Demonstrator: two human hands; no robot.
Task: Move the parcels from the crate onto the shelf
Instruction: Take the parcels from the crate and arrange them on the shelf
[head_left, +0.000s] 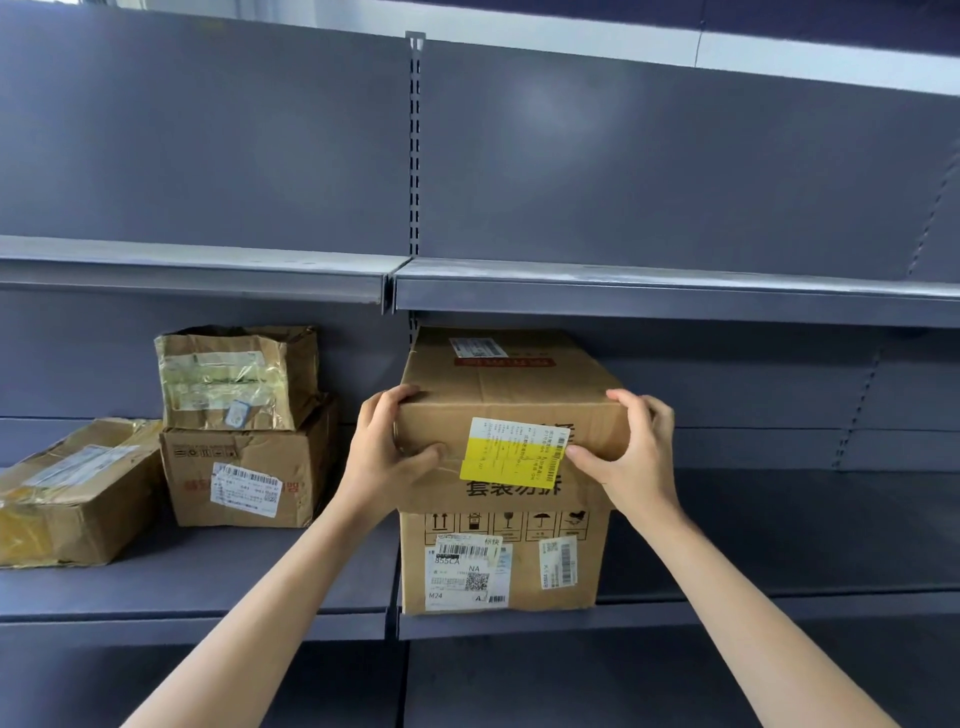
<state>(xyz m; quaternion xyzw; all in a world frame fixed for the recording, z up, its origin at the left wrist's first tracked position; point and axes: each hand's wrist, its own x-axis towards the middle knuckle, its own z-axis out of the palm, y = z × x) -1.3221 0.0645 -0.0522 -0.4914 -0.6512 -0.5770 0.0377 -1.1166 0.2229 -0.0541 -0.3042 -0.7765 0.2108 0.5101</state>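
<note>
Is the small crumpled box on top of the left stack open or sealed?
Open, it seems. The crumpled box has a torn, gaping top edge with a dark gap showing. It sits upright on the lower box. Its contents cannot be seen.

The lower carton (501, 558) on the shelf bears a row of handling pictograms, with a white label (467, 574) below reading "855CA", "NA", "M24" and "A", plus a QR code. Above the pictograms, large Chinese characters are partly covered by the upper carton's (511, 410) yellow-and-white barcode label (514, 452), its print too small to read
</note>
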